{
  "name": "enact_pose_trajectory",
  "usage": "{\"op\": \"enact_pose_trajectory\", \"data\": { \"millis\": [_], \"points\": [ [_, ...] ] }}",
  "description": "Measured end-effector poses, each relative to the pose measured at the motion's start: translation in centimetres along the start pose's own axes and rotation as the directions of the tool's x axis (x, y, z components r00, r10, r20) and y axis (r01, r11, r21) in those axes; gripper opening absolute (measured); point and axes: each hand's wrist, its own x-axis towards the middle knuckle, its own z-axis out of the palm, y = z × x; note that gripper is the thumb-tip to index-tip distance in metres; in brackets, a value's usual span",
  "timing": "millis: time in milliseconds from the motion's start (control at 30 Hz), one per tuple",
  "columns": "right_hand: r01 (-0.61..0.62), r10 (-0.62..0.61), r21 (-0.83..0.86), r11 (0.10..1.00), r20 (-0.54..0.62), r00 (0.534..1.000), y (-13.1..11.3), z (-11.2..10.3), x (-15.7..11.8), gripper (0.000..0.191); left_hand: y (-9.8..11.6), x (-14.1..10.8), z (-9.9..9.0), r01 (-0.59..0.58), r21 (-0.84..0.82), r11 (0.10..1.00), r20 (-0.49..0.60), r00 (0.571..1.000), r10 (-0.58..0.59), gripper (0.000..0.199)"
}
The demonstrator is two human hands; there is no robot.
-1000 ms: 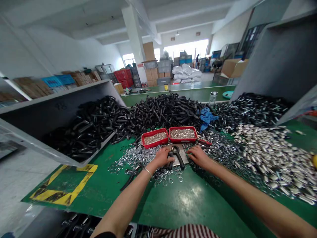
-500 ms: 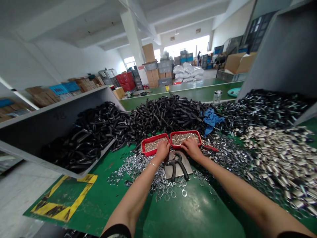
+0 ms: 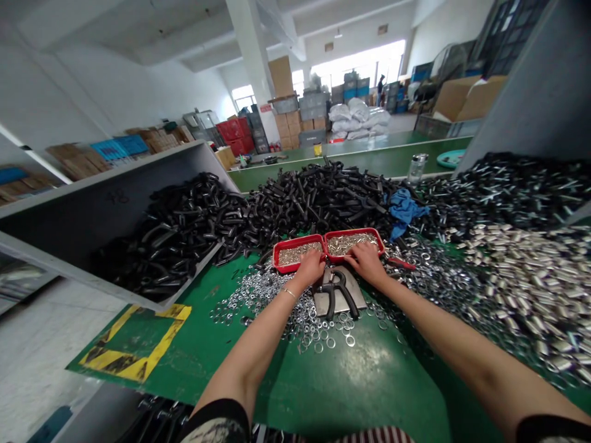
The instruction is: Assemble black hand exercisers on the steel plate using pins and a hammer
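L hand (image 3: 310, 268) lay at near rim of L tray (image 3: 295, 239), R hand (image 3: 367, 263) on R tray (image 3: 353, 231); fingers curled, hold unclear. Both trays part-filled w/ small parts; loose washers (image 3: 258, 301) heaped near, black U-bolts (image 3: 318, 200) far, unsorted.

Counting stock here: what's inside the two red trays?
The red trays hold small silvery metal pieces; the left hand and right hand cover their near edges, hiding what lies there.
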Motion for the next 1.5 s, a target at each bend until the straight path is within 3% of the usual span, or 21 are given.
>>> {"op": "enact_pose_trajectory", "data": {
  "millis": [133,267,433,633,867,1200,1333,1500],
  "points": [
    [-0.012,0.012,-0.022,1.000,-0.004,1.000,-0.3,-0.3,-0.3,0.021,-0.7,0.3,-1.3,0.000,-0.011,1.000,-0.021,1.000,0.000,0.026],
    [-0.020,0.020,-0.009,1.000,0.036,0.999,-0.5,-1.2,0.3,0.021,-3.4,1.6,-3.1,0.140,0.037,0.989,-0.051,0.989,-0.138,0.028],
    [0.039,-0.040,0.009,0.999,0.113,0.993,-3.9,-1.6,3.6,0.027,-6.4,2.9,-3.5,0.291,0.097,0.952,0.040,0.954,-0.296,0.014],
    [0.191,-0.177,-0.013,0.982,0.314,0.933,-9.2,2.0,9.6,0.024,-7.2,2.3,-1.8,0.309,0.055,0.949,-0.066,0.950,-0.305,0.019],
    [0.243,-0.211,-0.019,0.970,0.433,0.876,-9.8,4.8,12.2,0.019,-8.3,2.3,-0.8,0.260,-0.058,0.964,-0.165,0.950,-0.266,0.019],
    [0.193,-0.201,0.058,0.979,0.378,0.904,-9.2,5.0,11.4,0.020,-7.9,2.0,-0.8,0.218,-0.120,0.969,-0.208,0.949,-0.239,0.019],
    [0.241,-0.270,0.124,0.963,0.397,0.877,-8.8,4.7,11.6,0.018,-7.7,1.9,-1.2,0.219,-0.174,0.960,-0.247,0.934,-0.258,0.017],
    [0.258,-0.298,0.149,0.955,0.442,0.846,-8.8,5.0,12.3,0.013,-4.8,-0.1,-3.0,0.264,-0.276,0.924,-0.355,0.866,-0.354,0.016]
  ]
}}
